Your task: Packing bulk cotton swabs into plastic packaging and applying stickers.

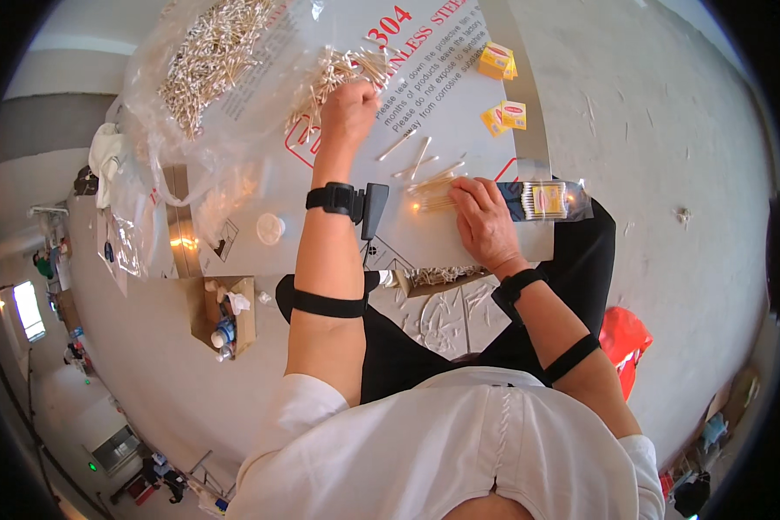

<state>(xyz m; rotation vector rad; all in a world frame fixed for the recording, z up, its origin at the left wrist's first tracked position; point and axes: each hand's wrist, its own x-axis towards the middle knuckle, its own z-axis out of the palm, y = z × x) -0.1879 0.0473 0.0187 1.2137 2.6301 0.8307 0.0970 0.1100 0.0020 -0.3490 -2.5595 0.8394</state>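
My left hand [348,113] is curled closed at the edge of a loose pile of cotton swabs [328,76] on the table. Its fingertips are mostly hidden, so what they hold does not show. Nearer to me, my right hand [488,224] closes over one end of a small bunch of cotton swabs [433,192] lying on the surface. Just right of that hand is a clear plastic pack [546,200] with swabs and a yellow card inside. A few single swabs [419,158] lie scattered between my two hands.
A big clear bag of swabs [212,61] stands far left. Small yellow cards [497,62] lie in two stacks near the right edge of the table [459,247]. A round white tub [270,229] sits left. Below are an open carton [244,322] and a red bag [622,342].
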